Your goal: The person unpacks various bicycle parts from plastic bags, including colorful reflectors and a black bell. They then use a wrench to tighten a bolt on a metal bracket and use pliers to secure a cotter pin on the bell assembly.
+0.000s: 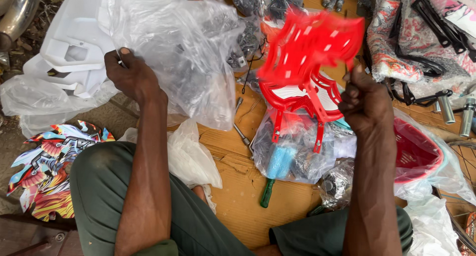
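Gripping red plastic guard (305, 62), clear bag (183, 52)

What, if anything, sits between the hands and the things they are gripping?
Nothing visible. The left hand pinches the clear plastic bag directly at its edge, and the right hand grips the red plastic frame bare, both lifted above the bagged parts on the wooden board.

Soft, even daylight, shadows faint. Motion blur smears the red plastic guard (310, 47); glare whitens the clear plastic bag (183, 52); elsewhere sharp.
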